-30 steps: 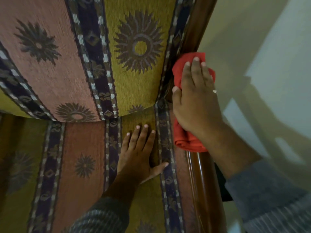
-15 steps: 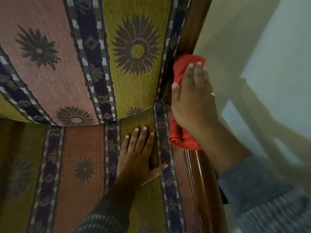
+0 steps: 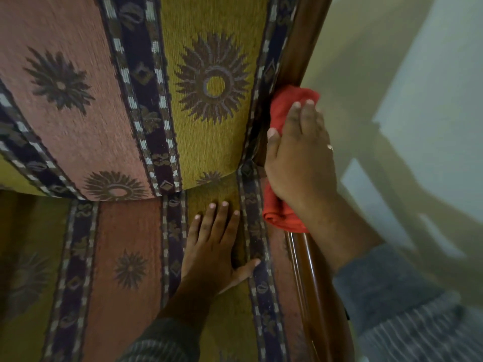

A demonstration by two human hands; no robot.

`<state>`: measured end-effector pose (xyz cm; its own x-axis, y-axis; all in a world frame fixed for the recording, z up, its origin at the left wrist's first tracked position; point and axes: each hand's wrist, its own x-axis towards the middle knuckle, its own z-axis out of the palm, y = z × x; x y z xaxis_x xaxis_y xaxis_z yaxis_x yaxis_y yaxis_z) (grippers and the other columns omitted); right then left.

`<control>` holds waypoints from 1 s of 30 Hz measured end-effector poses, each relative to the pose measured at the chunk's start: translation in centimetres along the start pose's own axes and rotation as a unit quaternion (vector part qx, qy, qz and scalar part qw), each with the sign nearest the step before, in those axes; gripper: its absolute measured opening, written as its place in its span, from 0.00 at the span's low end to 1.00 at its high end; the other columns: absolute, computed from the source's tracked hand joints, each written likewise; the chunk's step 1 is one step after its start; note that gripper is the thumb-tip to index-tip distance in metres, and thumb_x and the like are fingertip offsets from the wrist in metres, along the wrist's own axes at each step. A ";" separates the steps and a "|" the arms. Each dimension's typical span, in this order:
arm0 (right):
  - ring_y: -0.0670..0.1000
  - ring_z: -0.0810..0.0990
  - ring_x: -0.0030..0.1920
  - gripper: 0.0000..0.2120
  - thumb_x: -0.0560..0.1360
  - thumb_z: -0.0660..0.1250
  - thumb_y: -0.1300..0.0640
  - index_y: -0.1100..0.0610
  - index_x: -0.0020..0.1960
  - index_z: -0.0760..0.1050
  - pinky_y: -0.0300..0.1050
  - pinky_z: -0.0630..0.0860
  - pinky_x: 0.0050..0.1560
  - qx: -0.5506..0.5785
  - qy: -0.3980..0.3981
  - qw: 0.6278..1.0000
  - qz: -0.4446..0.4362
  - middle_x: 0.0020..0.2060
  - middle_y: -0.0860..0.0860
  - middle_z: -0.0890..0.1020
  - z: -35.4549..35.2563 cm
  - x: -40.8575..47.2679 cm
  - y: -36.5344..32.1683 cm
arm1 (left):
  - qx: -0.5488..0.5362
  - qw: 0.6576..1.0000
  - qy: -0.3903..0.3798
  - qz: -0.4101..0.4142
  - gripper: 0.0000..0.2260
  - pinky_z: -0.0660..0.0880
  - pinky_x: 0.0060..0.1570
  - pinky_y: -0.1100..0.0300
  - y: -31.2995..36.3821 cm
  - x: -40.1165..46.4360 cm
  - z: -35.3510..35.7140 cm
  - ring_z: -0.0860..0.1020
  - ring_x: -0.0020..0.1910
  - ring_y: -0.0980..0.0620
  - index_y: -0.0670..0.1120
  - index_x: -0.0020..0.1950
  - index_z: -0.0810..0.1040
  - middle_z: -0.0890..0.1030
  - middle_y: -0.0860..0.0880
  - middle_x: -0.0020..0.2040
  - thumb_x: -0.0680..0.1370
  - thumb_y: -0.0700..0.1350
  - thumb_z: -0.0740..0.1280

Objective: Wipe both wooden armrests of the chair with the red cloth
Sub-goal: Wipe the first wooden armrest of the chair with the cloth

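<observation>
My hand on the red cloth

My right hand [image 3: 300,158] presses the red cloth [image 3: 281,113] onto the wooden armrest [image 3: 311,278], fingers wrapped around it. My left hand [image 3: 211,246] lies flat and open on the seat [image 3: 125,257].

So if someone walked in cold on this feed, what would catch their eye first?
Probably the red cloth, bright against the dark wood, pressed by the right hand onto the wooden armrest at the chair's right edge. Next, the bold striped upholstery with sunburst motifs filling the left and centre. The left hand lies flat on the seat cushion, beside the armrest.
</observation>
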<state>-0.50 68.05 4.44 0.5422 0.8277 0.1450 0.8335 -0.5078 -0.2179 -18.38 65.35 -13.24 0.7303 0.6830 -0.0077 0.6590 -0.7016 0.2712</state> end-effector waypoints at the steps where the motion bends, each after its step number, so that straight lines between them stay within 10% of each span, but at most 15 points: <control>1: 0.60 0.51 0.78 0.29 0.83 0.49 0.48 0.63 0.78 0.51 0.56 0.51 0.77 -0.031 0.004 0.999 -0.041 0.78 0.62 0.55 0.1 -0.1 0.0 | -0.002 1.000 0.001 0.001 0.47 0.50 0.77 0.40 0.0 0.0 0.1 0.51 0.81 0.42 0.48 0.81 0.55 0.55 0.44 0.82 0.72 0.77 0.53; 8: 0.60 0.56 0.77 0.32 0.80 0.55 0.43 0.62 0.76 0.57 0.56 0.54 0.77 -0.038 -0.014 0.995 -0.088 0.77 0.60 0.60 -0.1 2.7 0.0 | 0.008 1.000 -0.012 -0.001 0.47 0.48 0.78 0.40 0.0 0.2 -0.1 0.50 0.81 0.42 0.47 0.81 0.55 0.53 0.45 0.82 0.72 0.77 0.51; 14: 0.58 0.58 0.77 0.32 0.82 0.48 0.41 0.58 0.79 0.48 0.54 0.59 0.72 0.103 -0.027 0.991 0.082 0.78 0.59 0.58 -0.5 0.8 0.7 | 0.001 1.000 -0.008 0.002 0.46 0.50 0.77 0.40 0.0 0.0 -0.4 0.51 0.81 0.42 0.47 0.81 0.55 0.54 0.44 0.82 0.72 0.77 0.52; 18: 0.59 0.45 0.79 0.30 0.83 0.49 0.47 0.61 0.79 0.47 0.57 0.48 0.77 -0.034 -0.021 0.998 -0.041 0.79 0.59 0.50 -0.2 -1.2 0.8 | -0.008 1.000 0.010 0.002 0.46 0.51 0.77 0.39 0.1 0.1 -0.1 0.53 0.81 0.42 0.47 0.80 0.58 0.56 0.44 0.82 0.72 0.76 0.54; 30: 0.59 0.54 0.77 0.28 0.79 0.57 0.52 0.59 0.77 0.58 0.55 0.51 0.76 -0.016 -0.059 0.989 -0.133 0.77 0.57 0.59 -1.1 2.9 1.2 | 0.019 1.000 0.006 0.005 0.46 0.52 0.77 0.39 0.2 0.0 -0.2 0.54 0.81 0.42 0.47 0.80 0.58 0.57 0.44 0.81 0.73 0.76 0.53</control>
<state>2.17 69.52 5.67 0.2886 0.9542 0.0784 0.9490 -0.2742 -0.1559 -18.34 65.26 -12.98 0.7353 0.6778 0.0056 0.6578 -0.7155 0.2354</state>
